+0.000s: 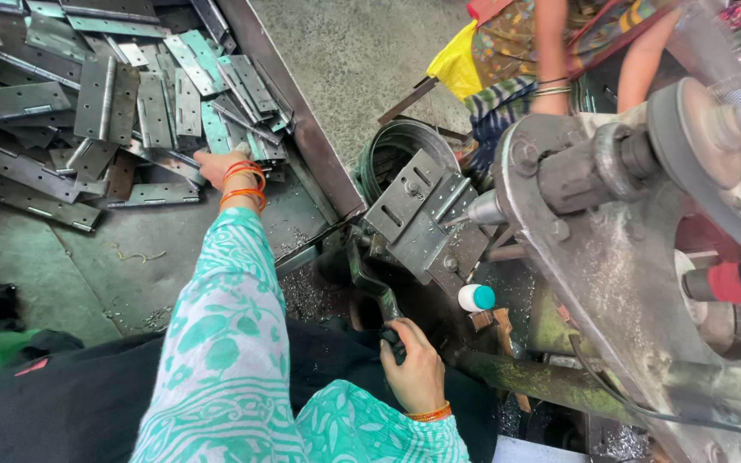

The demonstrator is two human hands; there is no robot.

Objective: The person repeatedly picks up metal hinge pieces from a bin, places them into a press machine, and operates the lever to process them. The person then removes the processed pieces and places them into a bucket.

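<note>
Left hand (213, 165): reached into hinge pile (122, 94), grip hidden. Right hand (413, 369): closed around machine lever (375, 287).

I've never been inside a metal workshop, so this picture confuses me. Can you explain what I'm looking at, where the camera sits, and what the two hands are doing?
The camera sits on the person's head and looks down, so the patterned teal sleeves are that person's own arms. The left hand reaches out to a pile of flat grey metal hinges lying in a shallow metal tray. The right hand grips a dark lever handle. The lever leads to a metal clamp block in front of a big grey machine with a belt wheel. A small white bottle with a teal cap stands nearby. At the top, another person's arm shows.
</note>
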